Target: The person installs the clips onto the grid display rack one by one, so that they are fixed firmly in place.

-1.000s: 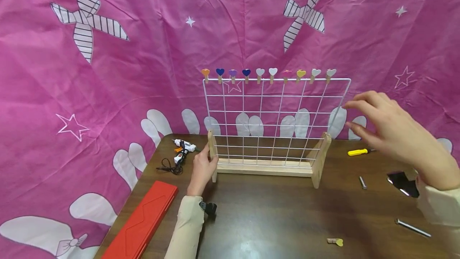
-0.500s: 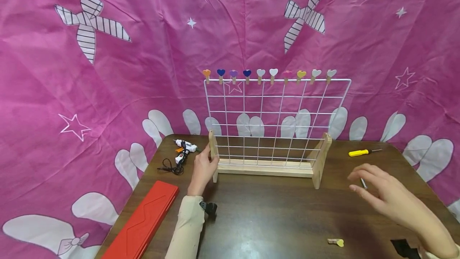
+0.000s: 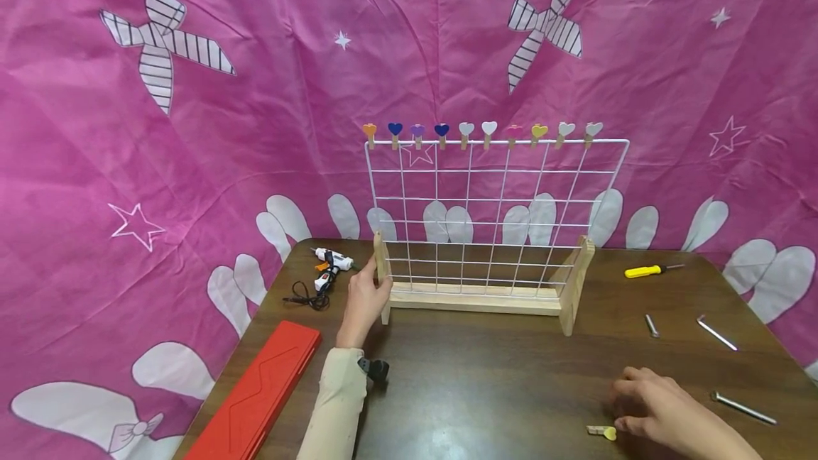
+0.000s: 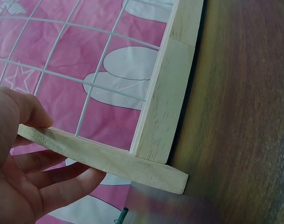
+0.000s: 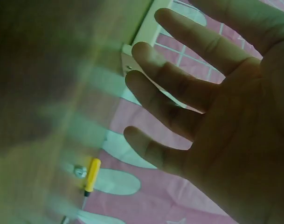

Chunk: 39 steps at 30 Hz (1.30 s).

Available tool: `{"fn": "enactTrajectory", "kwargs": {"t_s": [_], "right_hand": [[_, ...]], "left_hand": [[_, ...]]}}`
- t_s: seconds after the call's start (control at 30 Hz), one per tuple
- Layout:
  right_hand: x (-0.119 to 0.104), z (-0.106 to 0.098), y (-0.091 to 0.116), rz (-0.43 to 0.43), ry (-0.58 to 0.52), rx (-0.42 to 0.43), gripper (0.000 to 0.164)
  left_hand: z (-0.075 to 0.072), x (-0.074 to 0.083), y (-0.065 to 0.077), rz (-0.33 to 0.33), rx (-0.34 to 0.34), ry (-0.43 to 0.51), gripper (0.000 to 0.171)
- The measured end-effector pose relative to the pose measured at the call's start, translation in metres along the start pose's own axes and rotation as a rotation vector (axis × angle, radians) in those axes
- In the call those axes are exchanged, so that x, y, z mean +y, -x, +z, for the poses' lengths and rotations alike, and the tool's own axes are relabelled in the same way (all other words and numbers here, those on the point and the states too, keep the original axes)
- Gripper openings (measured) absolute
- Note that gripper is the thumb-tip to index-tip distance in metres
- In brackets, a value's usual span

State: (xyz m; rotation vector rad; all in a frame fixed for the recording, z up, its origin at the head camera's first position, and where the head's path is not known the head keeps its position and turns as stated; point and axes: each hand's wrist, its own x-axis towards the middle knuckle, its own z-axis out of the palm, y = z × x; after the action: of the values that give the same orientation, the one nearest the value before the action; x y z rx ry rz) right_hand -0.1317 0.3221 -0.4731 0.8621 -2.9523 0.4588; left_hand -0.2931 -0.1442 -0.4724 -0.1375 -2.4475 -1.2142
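A white wire grid (image 3: 486,221) stands upright in a pale wooden stand (image 3: 473,300). Along its top wire sits a row of several small clothespins (image 3: 488,130) with coloured hearts. My left hand (image 3: 366,300) grips the stand's left end piece (image 4: 109,158), thumb on the inner side and fingers outside, as the left wrist view shows. Low over the table at the right, my right hand (image 3: 658,407) has its fingers spread and holds nothing. Just left of its thumb lies a loose clothespin (image 3: 602,432) with a yellow heart; in the right wrist view that clothespin is out of sight.
A white glue gun (image 3: 334,260) with a black cord lies left of the stand, behind a long red case (image 3: 255,389). On the right are a yellow screwdriver (image 3: 645,272), a short bolt (image 3: 652,326), a hex key (image 3: 717,333) and a longer bolt (image 3: 744,409).
My right hand has come down from beside the grid's right edge to the loose clothespin near the front of the table. My left hand keeps its grip on the stand.
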Motion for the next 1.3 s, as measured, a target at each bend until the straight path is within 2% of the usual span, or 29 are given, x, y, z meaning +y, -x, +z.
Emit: {"fn": "enactTrajectory", "kwargs": {"t_s": [0.07,0.17,0.23,0.4,0.67,0.8,0.97,1.0,1.03,1.2,1.3], "right_hand": [[0.001,0.004,0.001,0.027,-0.025,-0.060,0.026],[0.003,0.012,0.000,-0.026,-0.010,-0.070,0.024],[0.003,0.016,-0.001,-0.038,-0.037,-0.106,0.022],[0.003,0.023,-0.002,-0.005,-0.109,-0.193,0.017],[0.003,0.027,-0.005,-0.014,-0.105,-0.192,0.018],[0.003,0.029,-0.005,-0.063,-0.074,-0.132,0.025],[-0.001,0.019,-0.009,-0.063,-0.149,-0.153,0.026],[-0.003,0.015,-0.010,-0.069,-0.164,-0.143,0.026],[-0.005,0.011,-0.012,-0.112,-0.176,-0.098,0.027],[-0.014,-0.011,-0.025,-0.366,-0.144,0.231,0.038],[-0.018,-0.027,-0.037,-0.445,-0.171,0.343,0.043]], "left_hand": [[0.000,0.000,0.001,-0.001,-0.001,0.001,0.052],[0.000,0.000,0.001,0.005,0.001,0.001,0.052],[0.000,0.000,0.001,0.010,0.003,-0.001,0.052],[0.001,0.001,0.000,0.017,0.008,0.001,0.053],[0.000,0.001,0.000,0.009,0.001,-0.001,0.052],[0.000,0.000,0.000,-0.003,-0.014,0.003,0.052],[0.000,0.000,0.000,-0.014,-0.017,-0.004,0.052],[0.000,0.000,0.000,-0.014,-0.015,-0.005,0.052],[0.000,0.000,0.000,-0.012,-0.012,-0.004,0.053],[0.000,0.000,0.000,0.009,-0.001,-0.005,0.054],[0.000,-0.001,0.001,0.016,0.009,-0.012,0.053]]}}
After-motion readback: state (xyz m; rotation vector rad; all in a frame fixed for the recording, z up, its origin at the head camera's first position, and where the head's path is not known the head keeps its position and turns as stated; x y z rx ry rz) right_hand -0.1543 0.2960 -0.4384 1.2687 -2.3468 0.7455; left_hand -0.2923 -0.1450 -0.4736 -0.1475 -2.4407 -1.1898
